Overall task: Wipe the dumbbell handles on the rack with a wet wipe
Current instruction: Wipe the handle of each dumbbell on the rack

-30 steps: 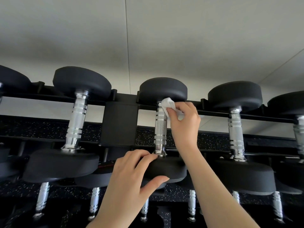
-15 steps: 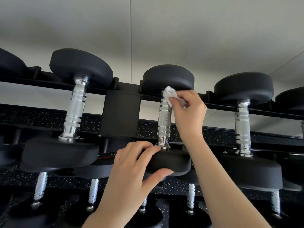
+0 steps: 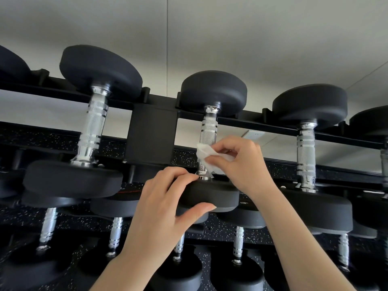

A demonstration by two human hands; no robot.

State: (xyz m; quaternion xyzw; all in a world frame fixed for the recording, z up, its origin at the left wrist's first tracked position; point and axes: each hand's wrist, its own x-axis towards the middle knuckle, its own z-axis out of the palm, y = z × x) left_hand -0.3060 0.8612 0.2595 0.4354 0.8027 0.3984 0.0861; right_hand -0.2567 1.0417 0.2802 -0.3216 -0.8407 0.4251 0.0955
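One knurled chrome handle (image 3: 207,133) is under our crumpled white wet wipe (image 3: 204,153), pinched in the right hand (image 3: 241,164); the left hand (image 3: 161,208) grips its near black rubber dumbbell head (image 3: 218,196); neighbouring handles likely remain.

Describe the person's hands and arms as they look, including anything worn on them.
Both forearms are bare with no sleeves in view. The left hand and right hand wear no gloves, rings, watch or bracelets. The visible nails are short and unpainted.

No readable text, labels or numbers anywhere.
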